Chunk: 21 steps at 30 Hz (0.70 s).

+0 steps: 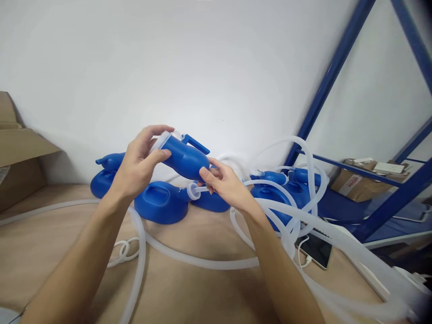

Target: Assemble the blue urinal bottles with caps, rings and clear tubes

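Between my two hands is a blue urinal cup [185,157], raised above the table and tilted. My left hand [137,162] is closed around its end with the translucent rim [160,141], thumb on the blue wall. At the narrower lower end, the fingers of my right hand [221,182] grip the cup. A blue clip-like handle [197,145] sticks out from its far side. Just below, a blue urinal bottle [162,204] lies on the table, with a translucent cap [193,191] at its neck. Another blue bottle [212,202] is partly hidden behind my right hand.
Translucent hoses [205,263] loop across the brown table [202,297]. More blue bottles stand at left [99,183] and right [270,195]. A phone [317,247] with a white cable lies at right, near a blue metal rack [329,81]. A cardboard box [23,157] stands far left.
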Motion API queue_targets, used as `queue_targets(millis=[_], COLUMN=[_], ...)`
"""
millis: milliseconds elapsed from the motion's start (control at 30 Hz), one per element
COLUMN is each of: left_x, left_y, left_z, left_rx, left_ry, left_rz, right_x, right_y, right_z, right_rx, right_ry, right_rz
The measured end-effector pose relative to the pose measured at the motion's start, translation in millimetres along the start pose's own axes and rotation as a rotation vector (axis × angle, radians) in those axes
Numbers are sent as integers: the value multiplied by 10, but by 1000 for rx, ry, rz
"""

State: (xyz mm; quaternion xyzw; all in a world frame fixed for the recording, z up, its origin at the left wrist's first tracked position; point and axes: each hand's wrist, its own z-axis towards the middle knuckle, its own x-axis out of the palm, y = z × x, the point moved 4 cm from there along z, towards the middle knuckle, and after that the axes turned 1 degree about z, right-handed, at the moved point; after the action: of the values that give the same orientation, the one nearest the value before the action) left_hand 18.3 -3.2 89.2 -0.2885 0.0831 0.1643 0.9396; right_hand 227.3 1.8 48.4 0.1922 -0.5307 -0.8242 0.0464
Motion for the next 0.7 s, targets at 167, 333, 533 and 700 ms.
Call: queue_targets(millis=[167,333,533,700], left_x=[-6,-34,-105,-127], left_y=[-66,-120,-135,-88], left_z=[-26,-75,-113,-107], left_rx=[25,160,270,319], left_ry=[-89,-144,-140,-175], left_rz=[303,603,581,539], right_x=[17,90,89,100], right_y=[47,119,198,180], right_z=[-80,-101,-110,-84], right_rx=[-64,-121,-180,-194], right_ry=[-76,-105,-50,-36], right_rz=[-308,-444,-412,-292])
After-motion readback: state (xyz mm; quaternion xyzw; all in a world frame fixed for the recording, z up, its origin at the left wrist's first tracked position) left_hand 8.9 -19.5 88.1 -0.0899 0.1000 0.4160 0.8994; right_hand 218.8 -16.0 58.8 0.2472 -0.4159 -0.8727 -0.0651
